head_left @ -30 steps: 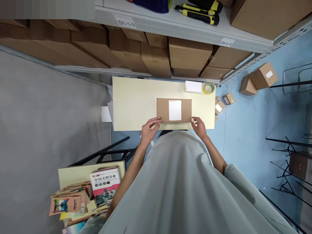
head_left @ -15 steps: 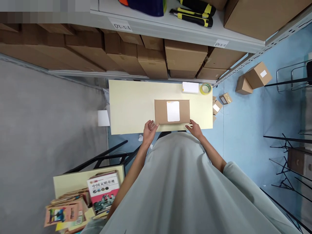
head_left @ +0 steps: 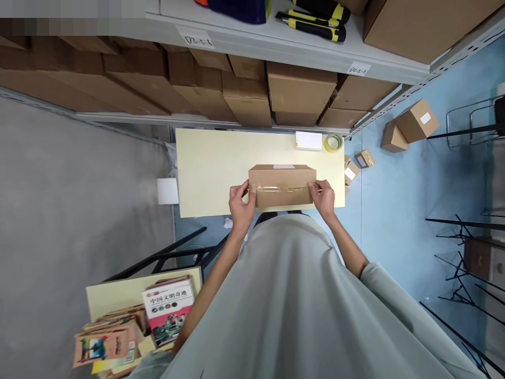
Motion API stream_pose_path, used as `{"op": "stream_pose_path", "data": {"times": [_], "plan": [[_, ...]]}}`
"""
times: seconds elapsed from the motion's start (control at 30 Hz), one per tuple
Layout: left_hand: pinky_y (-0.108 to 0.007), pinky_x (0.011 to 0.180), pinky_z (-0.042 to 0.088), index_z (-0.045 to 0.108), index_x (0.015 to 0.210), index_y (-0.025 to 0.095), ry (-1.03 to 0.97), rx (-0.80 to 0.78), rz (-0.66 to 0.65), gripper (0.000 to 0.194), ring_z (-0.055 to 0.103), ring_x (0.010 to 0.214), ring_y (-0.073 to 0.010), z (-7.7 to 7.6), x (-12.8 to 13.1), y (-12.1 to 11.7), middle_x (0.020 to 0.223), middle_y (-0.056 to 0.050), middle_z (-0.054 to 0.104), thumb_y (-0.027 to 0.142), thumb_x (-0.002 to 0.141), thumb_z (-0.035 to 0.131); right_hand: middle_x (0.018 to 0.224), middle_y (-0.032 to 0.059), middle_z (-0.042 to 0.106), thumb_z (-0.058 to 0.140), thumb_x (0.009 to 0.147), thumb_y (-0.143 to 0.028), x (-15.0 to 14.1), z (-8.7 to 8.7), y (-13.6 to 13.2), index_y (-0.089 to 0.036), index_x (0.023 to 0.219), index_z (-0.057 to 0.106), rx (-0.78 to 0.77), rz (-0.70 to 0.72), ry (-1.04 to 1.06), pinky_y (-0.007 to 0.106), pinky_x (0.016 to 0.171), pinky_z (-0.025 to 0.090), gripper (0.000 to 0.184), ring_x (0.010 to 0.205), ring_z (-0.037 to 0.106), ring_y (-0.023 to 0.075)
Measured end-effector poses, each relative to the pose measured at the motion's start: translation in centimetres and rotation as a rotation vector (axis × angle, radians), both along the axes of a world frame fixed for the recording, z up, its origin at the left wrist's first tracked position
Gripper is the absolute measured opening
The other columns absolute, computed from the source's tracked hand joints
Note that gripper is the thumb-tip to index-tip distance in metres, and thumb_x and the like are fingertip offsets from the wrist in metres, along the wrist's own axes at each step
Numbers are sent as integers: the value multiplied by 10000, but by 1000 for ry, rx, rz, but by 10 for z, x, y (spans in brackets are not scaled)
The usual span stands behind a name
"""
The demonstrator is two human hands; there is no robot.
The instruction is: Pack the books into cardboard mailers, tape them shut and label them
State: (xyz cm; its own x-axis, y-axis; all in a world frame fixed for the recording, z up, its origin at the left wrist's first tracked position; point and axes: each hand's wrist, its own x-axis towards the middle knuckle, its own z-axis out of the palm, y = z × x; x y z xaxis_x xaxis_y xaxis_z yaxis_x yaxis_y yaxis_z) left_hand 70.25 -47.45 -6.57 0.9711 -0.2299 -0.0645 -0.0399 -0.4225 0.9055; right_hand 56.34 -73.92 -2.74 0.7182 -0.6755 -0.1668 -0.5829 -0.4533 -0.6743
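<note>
A brown cardboard box [head_left: 282,187] stands tipped on its edge near the front of the pale yellow table [head_left: 213,168]. Its taped seam faces me and its white label faces up and away. My left hand [head_left: 241,202] grips the box's left end, fingers wrapped round the corner. At the box's right end my right hand [head_left: 324,195] holds on the same way.
A white pad [head_left: 308,140] and a roll of yellow tape [head_left: 333,142] lie at the table's far right. Shelves of cardboard boxes [head_left: 300,92] stand behind. Small boxes [head_left: 416,122] lie on the blue floor at right. Books [head_left: 168,310] are stacked on a low table at lower left.
Both hands have taken hold of the box's ends and tipped it up, so the label side now faces away and the taped side faces me.
</note>
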Motion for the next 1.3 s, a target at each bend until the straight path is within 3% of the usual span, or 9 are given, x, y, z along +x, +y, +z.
{"op": "stream_pose_path", "data": {"times": [0.2, 0.37, 0.53, 0.6, 0.7, 0.8, 0.9, 1.13, 1.3], "plan": [[-422, 1007, 669, 799, 1308, 214, 147, 1, 4, 540, 736, 1085, -246, -17, 12, -7, 1115, -89, 650, 622, 958, 749, 894, 68, 659, 586, 1041, -629, 9, -19, -2, -239, 893, 708, 50, -46, 51, 406, 858, 592, 434, 821, 651, 254], [-413, 969, 667, 783, 1324, 203, 178, 18, 4, 530, 729, 1110, -263, -30, 19, -10, 1169, -116, 667, 583, 957, 745, 1046, 116, 714, 573, 1058, -672, 15, -40, -4, -202, 1065, 750, 99, -78, 0, 420, 913, 620, 502, 885, 692, 260], [-445, 1085, 619, 732, 1390, 174, 156, 75, 24, 500, 703, 1215, -296, -27, 20, -22, 1288, -165, 649, 497, 1011, 688, 1213, 151, 702, 406, 1133, -688, 20, -49, 1, -201, 1271, 700, 55, -59, 27, 429, 978, 626, 585, 1011, 714, 265], [-479, 1203, 550, 664, 1481, 157, 137, 110, 21, 629, 650, 1348, -335, -21, 15, -32, 1402, -200, 622, 523, 977, 748, 1374, 210, 662, 377, 1135, -705, 25, -50, 9, -171, 1477, 603, 21, -31, 39, 479, 1094, 594, 674, 1238, 690, 321], [-566, 1345, 385, 439, 1670, 98, 101, 186, -31, 1092, 461, 1578, -439, -13, 6, -50, 1623, -282, 497, 606, 826, 910, 1653, 340, 455, 535, 1037, -812, 36, -52, 26, -46, 1721, 283, -37, 6, 36, 580, 1268, 465, 1057, 1564, 473, 432], [-635, 1385, 266, 279, 1738, 81, 99, 240, -66, 1351, 321, 1664, -506, -11, 5, -65, 1748, -327, 368, 675, 736, 965, 1748, 394, 295, 649, 940, -873, 50, -53, 36, -4, 1765, 89, -29, -4, 52, 643, 1315, 388, 1323, 1649, 346, 490], [-618, 1374, 304, 302, 1740, 124, 106, 224, -71, 1312, 355, 1663, -489, -16, 13, -67, 1763, -296, 398, 699, 753, 948, 1773, 361, 303, 608, 980, -853, 54, -53, 31, -50, 1781, 89, 18, 18, 63, 643, 1330, 365, 1247, 1674, 324, 468], [-573, 1338, 397, 457, 1708, 235, 147, 137, -61, 997, 496, 1607, -417, -31, 27, -48, 1718, -185, 539, 626, 886, 862, 1838, 226, 310, 416, 1132, -699, 36, -54, 11, -151, 1812, 101, 95, 118, -33, 559, 1381, 326, 929, 1718, 303, 342], [-501, 1394, 305, 360, 1760, 201, 100, 114, -129, 928, 380, 1687, -356, -24, 19, -46, 1796, -191, 419, 639, 1013, 694, 1868, 242, 192, 354, 1124, -751, 34, -51, 30, -131, 1815, 15, 72, 37, 19, 580, 1379, 329, 989, 1754, 202, 352]]}}
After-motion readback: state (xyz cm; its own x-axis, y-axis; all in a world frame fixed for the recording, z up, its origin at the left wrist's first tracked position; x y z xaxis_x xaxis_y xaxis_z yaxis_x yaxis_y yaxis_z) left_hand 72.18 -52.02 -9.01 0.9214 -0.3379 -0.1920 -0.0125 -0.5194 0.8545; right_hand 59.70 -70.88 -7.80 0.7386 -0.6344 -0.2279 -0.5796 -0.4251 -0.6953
